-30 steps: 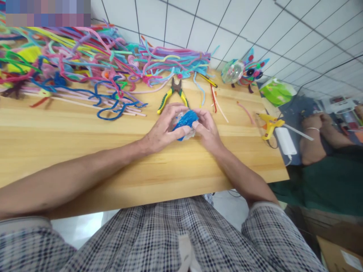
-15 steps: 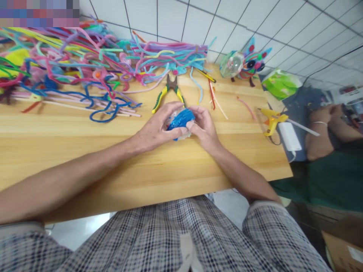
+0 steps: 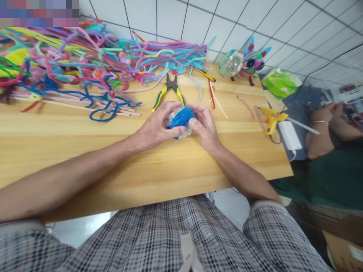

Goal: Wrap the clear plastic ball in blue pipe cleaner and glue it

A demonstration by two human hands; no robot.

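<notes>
Bundle position: a rounded, glossy blue bundle (image 3: 182, 117) with crinkled clear plastic (image 3: 185, 133) at its edges lies between my left hand (image 3: 157, 122) and right hand (image 3: 206, 128), over the pale wood-grain counter (image 3: 127, 166), on the near side of the pliers with yellow-and-green handles (image 3: 171, 85). Both hands grasp it, one at each side, thumbs against the near face. By appearance, the bundle is light, pliable and somewhat slippery; hold it at both sides with even, moderate pressure, as the thin plastic may tear. My fingers hide its far side; contact with the counter cannot be determined. Blur leaves unclear whether the blue surface is strands or film. My left hand covers one handle's end.
</notes>
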